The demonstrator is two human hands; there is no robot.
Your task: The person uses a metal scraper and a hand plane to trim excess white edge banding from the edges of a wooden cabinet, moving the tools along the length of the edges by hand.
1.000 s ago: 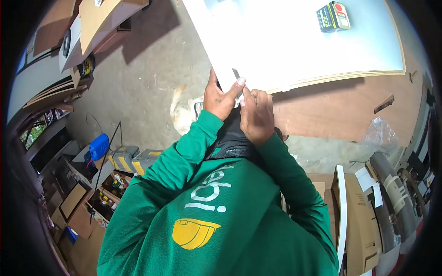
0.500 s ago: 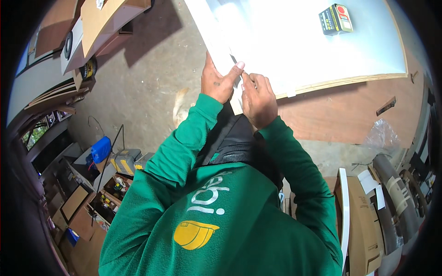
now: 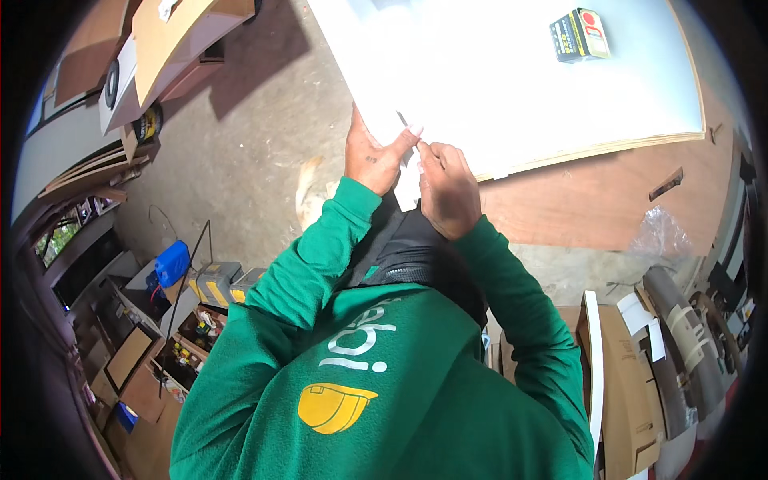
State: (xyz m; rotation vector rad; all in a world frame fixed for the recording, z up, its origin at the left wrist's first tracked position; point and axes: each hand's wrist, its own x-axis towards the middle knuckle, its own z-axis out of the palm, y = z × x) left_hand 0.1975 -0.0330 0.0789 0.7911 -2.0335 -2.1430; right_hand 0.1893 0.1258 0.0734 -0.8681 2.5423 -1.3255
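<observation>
I am clasping the white panel (image 3: pixel 528 96) at its left edge with the left grip (image 3: pixel 373 157), apparently pinching the thin dark tool (image 3: pixel 402 118) there with the right grip (image 3: pixel 450 189). I am likely working this edge; the next move is requiring steady pressure.

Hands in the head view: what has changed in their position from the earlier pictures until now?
The left hand and right hand went away from the body, then came partly back toward it; the thin dark strip beside them moved along. Nothing was visibly taken or let go. The small box stayed on the white panel.
</observation>
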